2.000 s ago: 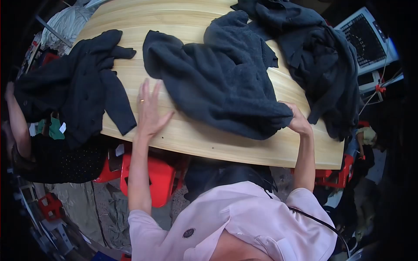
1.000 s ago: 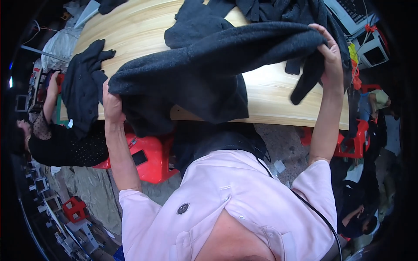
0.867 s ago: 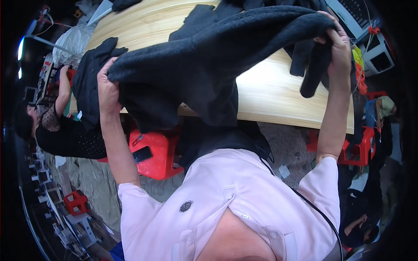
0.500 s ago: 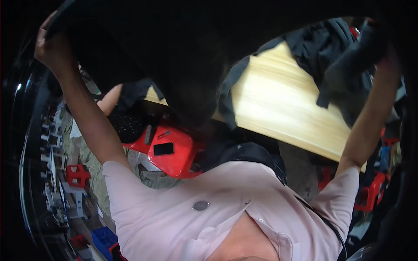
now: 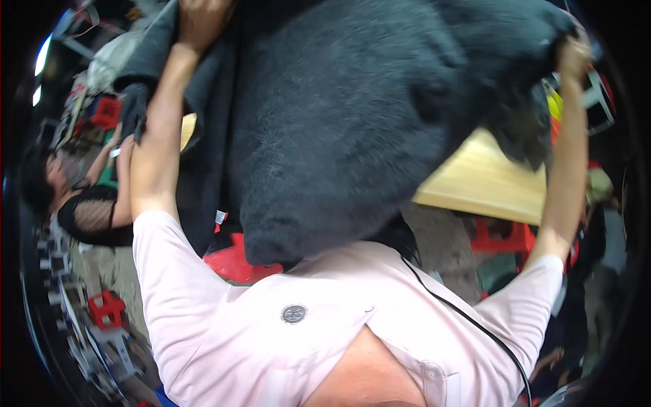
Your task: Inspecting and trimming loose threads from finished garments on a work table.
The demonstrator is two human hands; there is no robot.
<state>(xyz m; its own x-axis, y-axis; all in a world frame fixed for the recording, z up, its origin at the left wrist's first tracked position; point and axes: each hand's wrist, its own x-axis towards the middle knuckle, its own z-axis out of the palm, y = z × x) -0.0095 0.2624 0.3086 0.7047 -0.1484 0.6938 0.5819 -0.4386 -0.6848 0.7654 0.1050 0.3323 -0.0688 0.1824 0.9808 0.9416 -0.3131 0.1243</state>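
A large dark grey garment (image 5: 339, 129) with a fuzzy, fleece-like face hangs spread between my raised hands. My left hand (image 5: 203, 17) is closed on its upper left part, cut off by the top edge of the picture. At the far right, my right hand (image 5: 575, 55) grips its upper right corner. The lower end of the cloth drops close in front of my chest. A small white and red label (image 5: 221, 217) shows at the lower left, among dark folds. Motion blurs the cloth, so its exact cut cannot be told.
A pale wooden table (image 5: 481, 183) lies behind the cloth, partly covered. A red stool (image 5: 237, 263) stands below the cloth, with more red stools (image 5: 502, 237) at right and left. A co-worker (image 5: 91, 210) in black sits at the left, arms reaching toward dark fabric.
The garment has come down and spread out, showing its fuzzy face and hiding more of the table and the red stool. My left hand has moved inward to the right and up.
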